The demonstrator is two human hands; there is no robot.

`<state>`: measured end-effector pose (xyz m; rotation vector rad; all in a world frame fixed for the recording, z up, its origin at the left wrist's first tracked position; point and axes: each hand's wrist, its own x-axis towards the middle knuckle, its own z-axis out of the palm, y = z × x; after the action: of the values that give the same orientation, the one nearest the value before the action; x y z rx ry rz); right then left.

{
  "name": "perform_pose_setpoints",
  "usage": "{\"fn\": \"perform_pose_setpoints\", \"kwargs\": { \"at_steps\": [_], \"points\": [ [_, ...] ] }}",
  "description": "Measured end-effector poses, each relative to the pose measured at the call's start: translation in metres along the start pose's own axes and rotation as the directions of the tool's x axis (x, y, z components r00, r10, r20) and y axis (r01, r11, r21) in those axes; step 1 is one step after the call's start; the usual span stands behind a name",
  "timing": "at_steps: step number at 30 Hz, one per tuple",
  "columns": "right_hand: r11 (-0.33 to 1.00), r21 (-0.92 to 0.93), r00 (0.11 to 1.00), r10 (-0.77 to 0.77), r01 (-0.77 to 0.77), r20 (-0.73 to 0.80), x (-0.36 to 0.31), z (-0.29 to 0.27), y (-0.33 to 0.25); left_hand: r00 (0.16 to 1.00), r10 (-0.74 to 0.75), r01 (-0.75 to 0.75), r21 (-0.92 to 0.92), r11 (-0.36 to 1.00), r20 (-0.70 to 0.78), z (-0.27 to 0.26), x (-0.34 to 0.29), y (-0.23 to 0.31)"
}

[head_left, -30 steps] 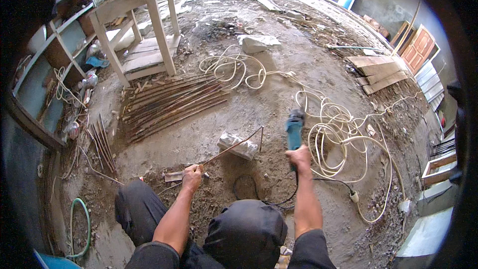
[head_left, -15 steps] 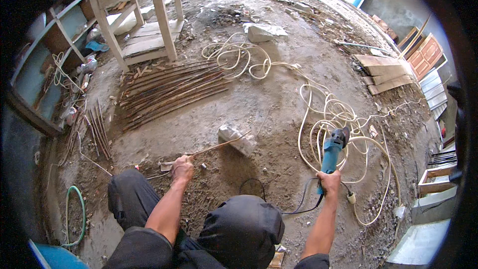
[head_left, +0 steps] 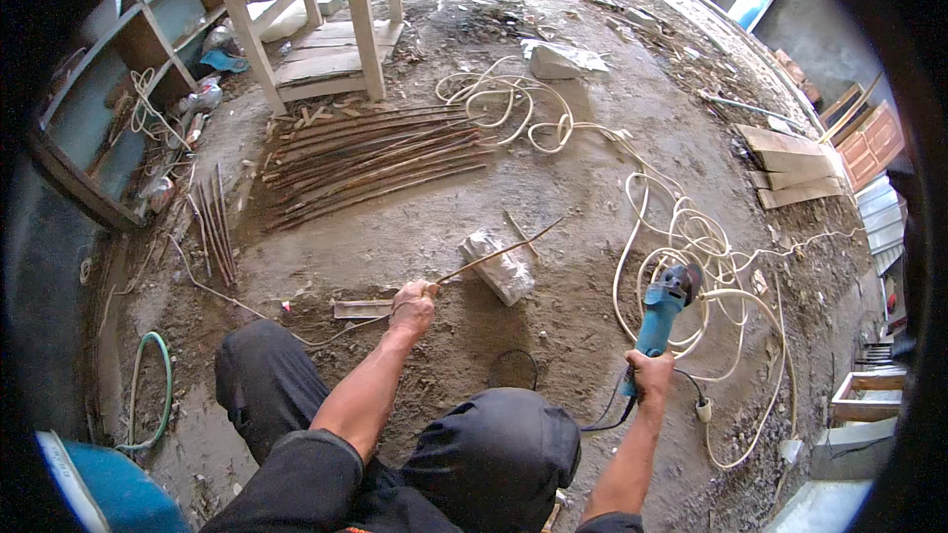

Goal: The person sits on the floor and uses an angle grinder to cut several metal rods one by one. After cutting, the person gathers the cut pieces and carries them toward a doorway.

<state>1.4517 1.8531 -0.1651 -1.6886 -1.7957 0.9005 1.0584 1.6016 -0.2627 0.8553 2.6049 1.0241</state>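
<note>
My left hand (head_left: 413, 308) is closed around a thin rusty rod (head_left: 538, 235), which slants up to the right across a pale stone block (head_left: 509, 279) on the dirt floor. The rod's free end sticks out past the block. In my right hand (head_left: 650, 375) is a teal angle grinder (head_left: 660, 321), gripped by its body with the disc end pointing away from me. The grinder is held over coils of cream cable (head_left: 696, 237). I cannot tell whether its disc is turning. Just beyond the block lies a short thin piece (head_left: 521, 233).
Several rusty rods (head_left: 380, 163) lie side by side at the far left, near a wooden stand (head_left: 331, 84). A green hose loop (head_left: 148, 390) is at the left. Wooden boards (head_left: 790, 166) and a reddish panel door (head_left: 871, 146) are at the right.
The rod has moved forward and right, so more of it now extends past the block. The whole view has shifted, with the floor things appearing further right. Both hands keep their grip.
</note>
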Motion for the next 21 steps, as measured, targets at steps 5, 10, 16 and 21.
{"fn": "perform_pose_setpoints", "kwargs": {
  "at_steps": [5,10,16,21],
  "points": [
    [0.999,0.051,1.000,-0.006,0.006,0.015,-0.008,-0.007,0.000,0.993,0.088,-0.079,-0.117,0.990,0.076,0.034,0.021,0.028],
    [0.994,0.051,0.992,0.092,-0.097,0.087,-0.019,-0.007,0.003,0.998,-0.007,0.007,-0.005,1.000,-0.066,-0.003,0.007,-0.015],
    [0.998,-0.043,0.995,0.054,-0.051,0.085,-0.023,0.022,0.000,0.919,-0.306,0.318,-0.006,0.948,0.247,-0.046,-0.028,-0.067],
    [0.991,-0.130,0.989,0.047,-0.029,0.141,-0.025,0.056,-0.029,0.969,-0.190,0.185,0.047,0.982,0.159,-0.026,-0.042,-0.067]
  ]
}}
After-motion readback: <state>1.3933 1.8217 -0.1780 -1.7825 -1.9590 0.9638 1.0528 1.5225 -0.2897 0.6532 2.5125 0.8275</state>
